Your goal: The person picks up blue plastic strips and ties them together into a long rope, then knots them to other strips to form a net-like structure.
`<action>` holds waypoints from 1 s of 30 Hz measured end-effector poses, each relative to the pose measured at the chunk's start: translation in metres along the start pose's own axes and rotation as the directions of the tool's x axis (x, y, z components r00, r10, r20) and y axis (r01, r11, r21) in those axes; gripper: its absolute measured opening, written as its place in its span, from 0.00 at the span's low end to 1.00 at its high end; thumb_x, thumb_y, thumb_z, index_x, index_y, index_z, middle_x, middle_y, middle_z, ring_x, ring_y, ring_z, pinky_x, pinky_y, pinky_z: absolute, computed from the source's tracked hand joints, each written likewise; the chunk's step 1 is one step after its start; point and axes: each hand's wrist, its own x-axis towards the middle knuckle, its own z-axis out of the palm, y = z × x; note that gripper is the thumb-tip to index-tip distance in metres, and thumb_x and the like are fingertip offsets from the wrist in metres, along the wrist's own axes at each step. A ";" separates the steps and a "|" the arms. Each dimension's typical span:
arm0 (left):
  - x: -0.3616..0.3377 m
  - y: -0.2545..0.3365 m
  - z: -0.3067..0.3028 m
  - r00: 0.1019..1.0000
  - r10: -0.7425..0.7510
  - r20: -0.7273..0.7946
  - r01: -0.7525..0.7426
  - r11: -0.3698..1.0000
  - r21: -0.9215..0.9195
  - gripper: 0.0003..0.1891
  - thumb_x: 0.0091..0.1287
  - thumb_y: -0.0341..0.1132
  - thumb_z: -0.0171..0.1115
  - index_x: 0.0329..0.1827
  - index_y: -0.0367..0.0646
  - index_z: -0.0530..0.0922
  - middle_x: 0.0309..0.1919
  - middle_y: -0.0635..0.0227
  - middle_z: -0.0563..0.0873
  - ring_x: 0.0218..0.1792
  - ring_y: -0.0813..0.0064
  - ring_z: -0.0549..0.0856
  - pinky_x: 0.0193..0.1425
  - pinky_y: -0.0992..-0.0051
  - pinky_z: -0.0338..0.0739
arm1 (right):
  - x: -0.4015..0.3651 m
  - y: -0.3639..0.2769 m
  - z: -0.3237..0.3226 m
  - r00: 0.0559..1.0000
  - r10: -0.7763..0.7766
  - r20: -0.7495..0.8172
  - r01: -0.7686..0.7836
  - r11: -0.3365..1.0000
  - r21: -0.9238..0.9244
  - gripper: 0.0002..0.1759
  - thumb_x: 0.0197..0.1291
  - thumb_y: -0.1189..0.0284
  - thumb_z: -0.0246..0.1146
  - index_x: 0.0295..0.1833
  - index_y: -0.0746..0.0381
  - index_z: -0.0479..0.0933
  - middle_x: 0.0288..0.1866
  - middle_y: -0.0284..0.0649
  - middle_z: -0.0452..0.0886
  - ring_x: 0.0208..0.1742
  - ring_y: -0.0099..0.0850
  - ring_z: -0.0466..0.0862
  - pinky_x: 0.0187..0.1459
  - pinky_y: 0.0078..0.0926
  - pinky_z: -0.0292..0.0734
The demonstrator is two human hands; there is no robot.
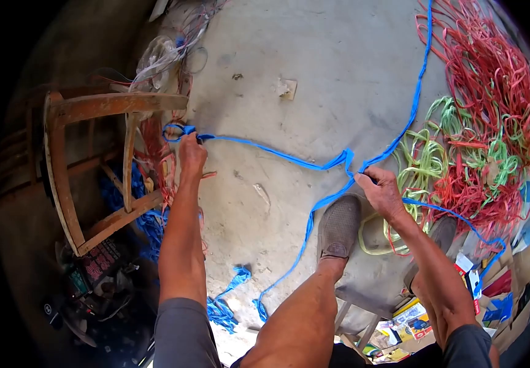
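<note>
A long strip of blue plastic cord (265, 149) runs between my two hands above the concrete floor. On the left, my left hand (191, 153) is closed around the cord, with a small loop of it sticking out past the fist. Near my shoe, my right hand (380, 189) pinches the cord where several lengths meet in a bend. From there one length rises to the top of the view, another drops toward the floor beside my leg, and a third trails off to the lower right.
A wooden chair frame (62, 172) stands at the left, with tangled blue cord (145, 230) behind it. Heaps of red strips (486, 67) and green strips (421, 153) lie at the right. Cardboard and printed packets (412, 319) are at lower right. My shoe (340, 227) rests mid-floor.
</note>
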 end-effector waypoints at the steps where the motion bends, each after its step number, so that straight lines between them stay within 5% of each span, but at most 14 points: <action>1: 0.000 0.000 -0.007 0.998 -0.058 0.015 0.058 0.998 -0.015 0.20 0.61 0.26 0.62 0.57 0.37 0.85 0.50 0.44 0.87 0.52 0.45 0.86 0.60 0.57 0.80 | 0.000 0.000 0.002 1.000 0.010 0.003 -0.010 1.000 0.012 0.12 0.67 0.72 0.67 0.33 0.69 0.77 0.24 0.24 0.68 0.30 0.15 0.66 0.30 0.22 0.62; 3: 0.004 0.004 -0.027 0.984 -0.169 0.048 0.171 0.984 -0.041 0.17 0.61 0.29 0.63 0.53 0.37 0.88 0.46 0.45 0.89 0.50 0.46 0.88 0.57 0.57 0.82 | 0.000 -0.001 0.008 1.000 -0.002 0.006 0.002 1.000 0.002 0.12 0.66 0.73 0.67 0.32 0.70 0.77 0.23 0.28 0.65 0.29 0.16 0.66 0.29 0.24 0.63; 4: 0.007 -0.011 -0.025 0.994 -0.060 -0.094 0.057 0.998 -0.035 0.15 0.61 0.34 0.65 0.48 0.39 0.90 0.42 0.47 0.91 0.44 0.49 0.90 0.54 0.57 0.84 | 0.001 -0.002 0.011 1.000 -0.009 0.006 0.009 1.000 -0.004 0.12 0.65 0.73 0.67 0.32 0.70 0.76 0.23 0.30 0.64 0.28 0.17 0.65 0.29 0.25 0.64; 7: 0.012 0.000 -0.061 0.966 -0.255 -0.051 0.251 0.965 -0.070 0.16 0.61 0.36 0.66 0.48 0.40 0.90 0.42 0.48 0.91 0.44 0.48 0.90 0.51 0.57 0.85 | 0.002 -0.006 0.024 0.999 0.003 0.042 -0.003 1.000 0.016 0.12 0.65 0.73 0.67 0.32 0.70 0.76 0.22 0.29 0.64 0.28 0.17 0.65 0.28 0.26 0.63; 11: 0.026 -0.018 -0.072 0.970 -0.235 -0.065 0.229 0.970 -0.079 0.13 0.63 0.37 0.67 0.46 0.43 0.91 0.40 0.49 0.90 0.42 0.47 0.90 0.49 0.57 0.85 | 0.006 -0.011 0.039 0.997 0.041 0.058 -0.045 0.997 0.056 0.11 0.65 0.73 0.67 0.33 0.70 0.78 0.22 0.30 0.66 0.28 0.16 0.66 0.27 0.26 0.64; 15: 0.045 -0.053 -0.077 0.897 -0.414 -0.158 0.427 0.902 0.065 0.15 0.63 0.42 0.64 0.44 0.43 0.91 0.40 0.47 0.90 0.42 0.45 0.89 0.48 0.54 0.84 | 0.012 -0.020 0.049 0.997 0.005 0.078 -0.009 0.999 0.047 0.13 0.68 0.71 0.66 0.32 0.68 0.76 0.24 0.23 0.66 0.28 0.14 0.64 0.27 0.23 0.60; 19: 0.042 -0.047 -0.096 0.918 -0.254 -0.304 0.297 0.949 0.105 0.16 0.62 0.42 0.62 0.46 0.44 0.90 0.42 0.46 0.90 0.46 0.41 0.88 0.56 0.50 0.82 | 0.015 -0.026 0.061 0.993 0.011 0.114 -0.019 0.997 0.072 0.14 0.68 0.70 0.66 0.31 0.68 0.76 0.23 0.23 0.65 0.27 0.14 0.64 0.26 0.24 0.59; 20: 0.041 -0.058 -0.091 0.922 -0.334 -0.196 0.350 0.935 0.056 0.23 0.63 0.40 0.60 0.60 0.40 0.84 0.55 0.43 0.87 0.54 0.42 0.86 0.61 0.49 0.79 | 0.020 -0.025 0.065 0.993 0.010 0.121 -0.021 0.996 0.090 0.15 0.68 0.70 0.65 0.31 0.68 0.75 0.23 0.23 0.65 0.27 0.14 0.64 0.26 0.24 0.59; 23: 0.033 -0.100 -0.023 0.939 -0.243 -0.242 0.271 0.959 0.089 0.31 0.64 0.37 0.60 0.72 0.36 0.72 0.68 0.42 0.78 0.63 0.44 0.81 0.64 0.50 0.78 | 0.028 -0.015 0.080 0.995 0.075 0.057 -0.073 0.997 -0.036 0.13 0.62 0.67 0.66 0.34 0.67 0.81 0.22 0.50 0.75 0.24 0.32 0.77 0.30 0.36 0.72; 24: 0.032 -0.110 -0.011 0.957 -0.238 -0.164 0.256 0.961 0.100 0.36 0.64 0.35 0.60 0.78 0.37 0.64 0.74 0.44 0.73 0.67 0.43 0.78 0.67 0.52 0.76 | 0.029 -0.013 0.084 0.995 0.090 0.039 -0.086 0.993 -0.082 0.13 0.61 0.65 0.66 0.34 0.66 0.82 0.25 0.52 0.77 0.26 0.39 0.79 0.32 0.39 0.74; 27: -0.003 0.013 -0.047 0.919 -0.392 -0.033 0.390 0.920 -0.046 0.35 0.64 0.35 0.62 0.76 0.39 0.67 0.68 0.43 0.77 0.66 0.42 0.78 0.68 0.54 0.75 | 0.032 -0.008 0.091 0.994 0.109 -0.011 -0.109 0.977 -0.185 0.13 0.59 0.63 0.66 0.34 0.63 0.83 0.31 0.56 0.82 0.33 0.54 0.83 0.36 0.46 0.77; 28: -0.013 0.031 -0.038 0.958 -0.241 -0.154 0.228 0.969 -0.095 0.32 0.63 0.34 0.63 0.73 0.42 0.70 0.64 0.46 0.79 0.65 0.44 0.78 0.66 0.55 0.77 | 0.033 -0.006 0.092 0.994 0.108 -0.025 -0.110 0.973 -0.201 0.13 0.59 0.62 0.65 0.34 0.63 0.84 0.32 0.57 0.82 0.35 0.57 0.83 0.37 0.48 0.78; 30: -0.034 0.059 -0.019 0.978 -0.169 -0.121 0.152 0.979 -0.133 0.29 0.63 0.32 0.64 0.70 0.46 0.72 0.59 0.51 0.80 0.64 0.49 0.78 0.64 0.54 0.78 | 0.030 -0.003 0.094 0.992 0.122 -0.041 -0.128 0.966 -0.226 0.13 0.59 0.62 0.65 0.34 0.62 0.84 0.33 0.57 0.83 0.37 0.60 0.82 0.38 0.49 0.78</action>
